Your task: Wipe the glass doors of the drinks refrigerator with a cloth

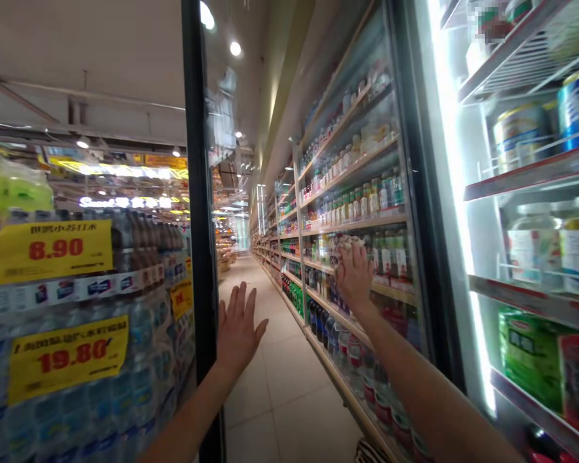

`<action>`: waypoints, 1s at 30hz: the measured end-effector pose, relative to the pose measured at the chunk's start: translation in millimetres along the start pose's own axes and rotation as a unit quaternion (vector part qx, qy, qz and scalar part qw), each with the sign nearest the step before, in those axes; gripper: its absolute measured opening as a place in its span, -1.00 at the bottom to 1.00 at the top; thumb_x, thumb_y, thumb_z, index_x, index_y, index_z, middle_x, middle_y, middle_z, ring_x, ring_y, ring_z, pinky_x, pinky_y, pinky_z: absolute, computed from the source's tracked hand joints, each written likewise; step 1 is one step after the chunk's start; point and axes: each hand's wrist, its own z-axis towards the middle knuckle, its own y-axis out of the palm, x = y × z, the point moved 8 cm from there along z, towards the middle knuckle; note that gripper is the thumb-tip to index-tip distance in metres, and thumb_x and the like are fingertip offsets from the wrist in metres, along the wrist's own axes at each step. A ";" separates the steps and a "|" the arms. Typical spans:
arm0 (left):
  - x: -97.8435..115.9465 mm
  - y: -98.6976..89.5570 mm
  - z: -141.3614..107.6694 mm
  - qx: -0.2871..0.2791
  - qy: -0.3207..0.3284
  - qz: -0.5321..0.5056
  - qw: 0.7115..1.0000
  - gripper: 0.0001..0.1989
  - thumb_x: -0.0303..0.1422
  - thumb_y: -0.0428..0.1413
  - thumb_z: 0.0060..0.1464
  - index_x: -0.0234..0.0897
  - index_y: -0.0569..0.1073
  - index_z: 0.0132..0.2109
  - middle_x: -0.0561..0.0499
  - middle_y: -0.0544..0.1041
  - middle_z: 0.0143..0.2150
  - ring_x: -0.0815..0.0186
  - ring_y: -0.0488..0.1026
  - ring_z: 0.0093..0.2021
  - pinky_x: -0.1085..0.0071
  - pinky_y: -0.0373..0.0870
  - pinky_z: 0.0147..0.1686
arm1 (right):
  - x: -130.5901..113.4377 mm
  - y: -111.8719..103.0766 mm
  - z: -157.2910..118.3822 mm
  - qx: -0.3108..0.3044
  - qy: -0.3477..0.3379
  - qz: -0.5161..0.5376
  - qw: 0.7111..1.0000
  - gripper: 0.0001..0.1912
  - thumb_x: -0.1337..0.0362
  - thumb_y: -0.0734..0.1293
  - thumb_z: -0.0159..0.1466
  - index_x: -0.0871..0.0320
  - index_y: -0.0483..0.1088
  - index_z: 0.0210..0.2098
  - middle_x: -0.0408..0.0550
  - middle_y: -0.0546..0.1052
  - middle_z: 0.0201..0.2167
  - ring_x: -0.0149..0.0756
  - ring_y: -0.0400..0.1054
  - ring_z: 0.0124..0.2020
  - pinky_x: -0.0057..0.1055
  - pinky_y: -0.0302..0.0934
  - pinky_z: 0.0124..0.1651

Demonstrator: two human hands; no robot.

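A glass cooler door [275, 360] with a black frame stands open in front of me. My left hand [238, 325] lies flat near the door's left edge, its fingers stretched out and apart, holding nothing. Higher up and to the right, my right hand [356, 278] is pressed against the glass with a pale, crumpled cloth [350, 242] under its fingers. Only the cloth's upper edge shows above the fingertips; the rest is hidden. Shelves of bottles show in the glass behind both hands.
To the right, the lit cooler [511, 292] holds cans, bottles and a green pack [528, 360] on its shelves. Stacked bottled water [91, 411] with yellow price signs [70, 357] stands at the left. The black door frame [200, 212] rises between the stack and the glass.
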 end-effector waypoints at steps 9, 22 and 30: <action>0.8 -2.1 8.7 -0.018 0.001 0.016 1.000 -0.43 -0.25 -0.02 0.10 -0.43 0.15 0.21 -0.28 0.04 0.30 0.03 -0.07 0.31 0.01 -0.06 0.20 | -51.7 6.4 -15.3 -0.040 -0.211 0.042 0.976 -0.60 0.30 0.21 0.21 -0.02 0.30 0.05 -0.06 0.25 0.19 -0.15 -0.04 0.27 -0.05 -0.33 0.27; -1.2 0.3 15.5 0.010 0.011 0.006 1.000 -0.39 -0.22 -0.06 0.12 -0.43 0.07 0.25 -0.30 0.02 0.31 0.01 -0.06 0.31 -0.04 -0.07 0.19 | -22.4 8.3 -24.3 -0.034 -0.139 0.037 0.989 -0.61 0.29 0.19 0.22 -0.01 0.32 0.04 -0.04 0.25 0.19 -0.13 -0.05 0.27 -0.04 -0.28 0.26; 2.3 3.0 9.2 0.011 0.009 -0.014 1.000 -0.38 -0.22 -0.07 0.12 -0.47 0.06 0.25 -0.35 0.03 0.30 -0.02 -0.10 0.32 -0.06 -0.03 0.18 | 17.3 5.5 -23.7 -0.018 0.013 0.019 1.000 -0.54 0.32 0.07 0.25 0.15 0.23 0.13 0.13 0.26 0.16 -0.06 -0.04 0.26 -0.01 -0.10 0.19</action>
